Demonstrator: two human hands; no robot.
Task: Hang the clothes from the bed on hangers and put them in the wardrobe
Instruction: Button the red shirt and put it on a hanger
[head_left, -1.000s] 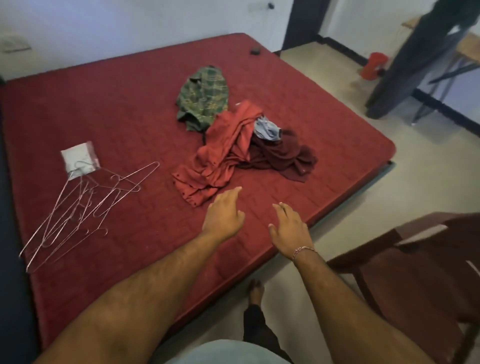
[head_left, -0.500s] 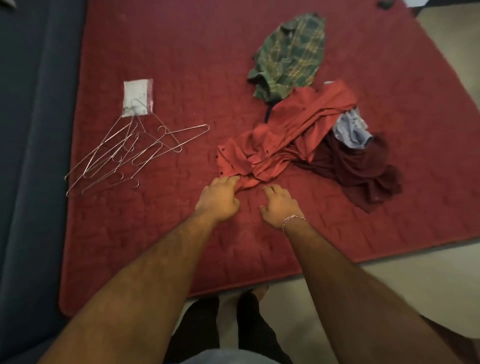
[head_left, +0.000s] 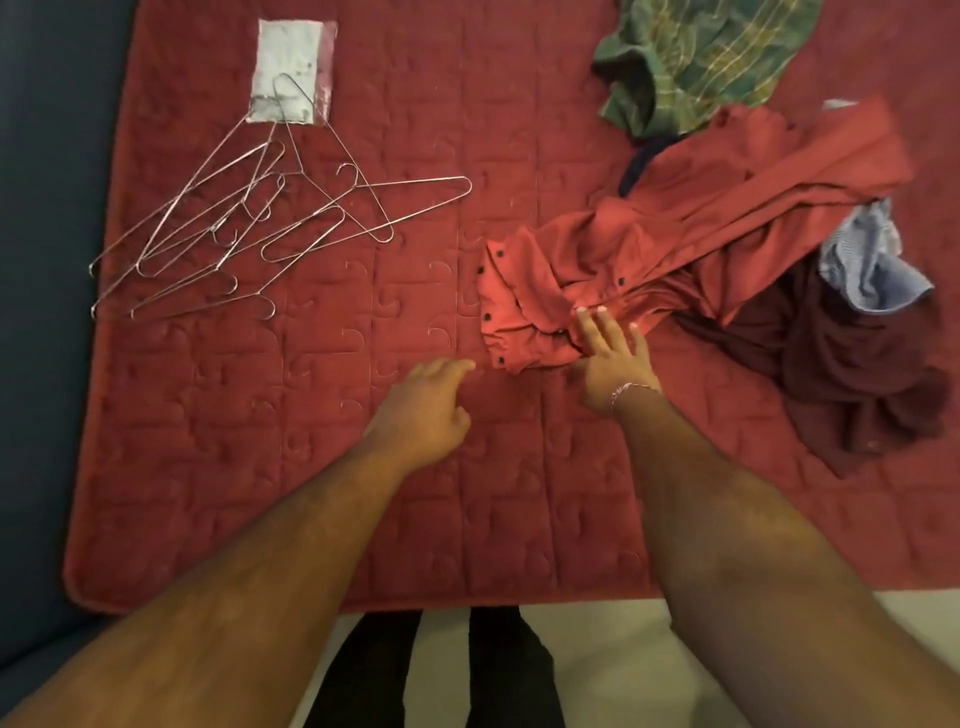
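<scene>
Both bare forearms stretched forward from the bottom edge over the near part of the bed (head_left: 322, 467), covered in a red quilted surface. Right hand (head_left: 613, 364), a thin bracelet (head_left: 631, 388) at the wrist, laid palm down on the near edge of the orange-red shirt (head_left: 675, 234), straight fingers (head_left: 592, 325) spread and pressing the bunched cloth beside the row of dark buttons; grip apart, nothing clamped. Left hand (head_left: 426, 405) just left of that shirt edge, knuckles up, fingers loosely bent, index tip reaching toward the cloth but short of it; grip apart, holding nothing, whether touching the bed or just above it cannot be told. Shirt crumpled in the middle right of the bed, running up and to the right. Green plaid garment (head_left: 701, 57) beyond it near the top edge, touching the shirt's far end. Dark maroon garment (head_left: 841, 364) to the right, partly under the shirt, with a pale blue-grey cloth (head_left: 867, 265) lying on it. Heap of wire hangers (head_left: 249, 228) well to the left, hooks overlapping a small white packet (head_left: 291, 57). Dark trouser legs (head_left: 431, 670) on the pale floor (head_left: 613, 675) below the bed edge.
</scene>
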